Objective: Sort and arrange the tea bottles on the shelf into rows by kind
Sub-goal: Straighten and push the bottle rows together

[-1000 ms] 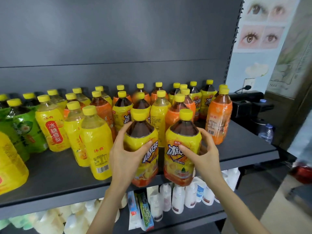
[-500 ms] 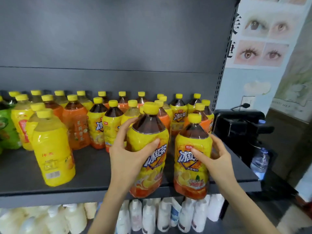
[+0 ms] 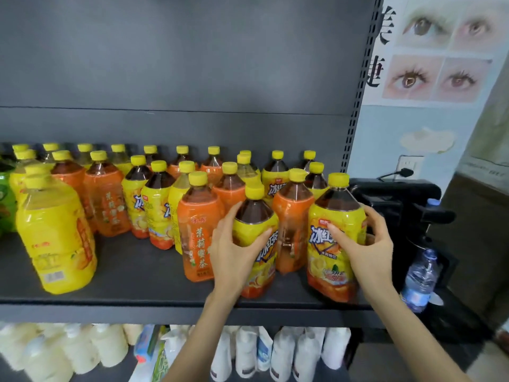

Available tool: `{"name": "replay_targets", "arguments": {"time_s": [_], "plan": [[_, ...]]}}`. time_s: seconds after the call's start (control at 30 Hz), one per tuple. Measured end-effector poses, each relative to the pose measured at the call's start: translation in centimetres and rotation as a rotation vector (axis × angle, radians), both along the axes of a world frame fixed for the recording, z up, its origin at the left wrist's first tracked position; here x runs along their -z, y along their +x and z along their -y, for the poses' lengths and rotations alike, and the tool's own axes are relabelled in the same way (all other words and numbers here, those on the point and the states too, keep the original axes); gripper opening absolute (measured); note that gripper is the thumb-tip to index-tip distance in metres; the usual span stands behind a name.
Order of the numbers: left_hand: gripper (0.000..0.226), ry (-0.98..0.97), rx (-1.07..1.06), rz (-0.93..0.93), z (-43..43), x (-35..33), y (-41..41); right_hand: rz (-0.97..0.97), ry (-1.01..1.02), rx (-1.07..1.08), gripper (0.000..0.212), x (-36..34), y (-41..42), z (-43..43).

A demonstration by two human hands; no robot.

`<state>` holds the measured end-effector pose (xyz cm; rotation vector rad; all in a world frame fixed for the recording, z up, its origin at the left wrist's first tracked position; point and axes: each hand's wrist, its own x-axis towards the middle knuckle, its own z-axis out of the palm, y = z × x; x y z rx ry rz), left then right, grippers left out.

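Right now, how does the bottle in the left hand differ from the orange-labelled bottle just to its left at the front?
The yellow-labelled bottle carries slanted blue-and-white lettering; the orange-labelled bottle has red characters running downward. The left hand grips the yellow-labelled bottle, while no hand grips the orange-labelled bottle. The yellow-labelled bottle sits nearer the front edge of the shelf. Both have yellow caps and hold dark tea.

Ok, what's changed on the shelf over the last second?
The left hand and right hand carried their yellow-label bottles rightward along the shelf. The right bottle is now near the shelf's right end, the left bottle front-left of an orange-label bottle. Both grips held; other bottles stayed put.
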<state>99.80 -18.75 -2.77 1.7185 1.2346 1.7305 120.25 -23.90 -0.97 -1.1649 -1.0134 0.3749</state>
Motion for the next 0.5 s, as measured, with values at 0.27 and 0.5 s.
{"name": "replay_targets", "arguments": {"time_s": [0.27, 0.5], "plan": [[0.071, 0.029, -0.177, -0.303, 0.2, 1.5, 1.8, 0.099, -0.041, 0.085, 0.075, 3.2, 0.7, -2.6], [0.069, 0.022, -0.115, -0.435, 1.8, 2.6, -0.1, 0.106, -0.051, -0.002, 0.083, 4.9, -0.6, -1.0]]}}
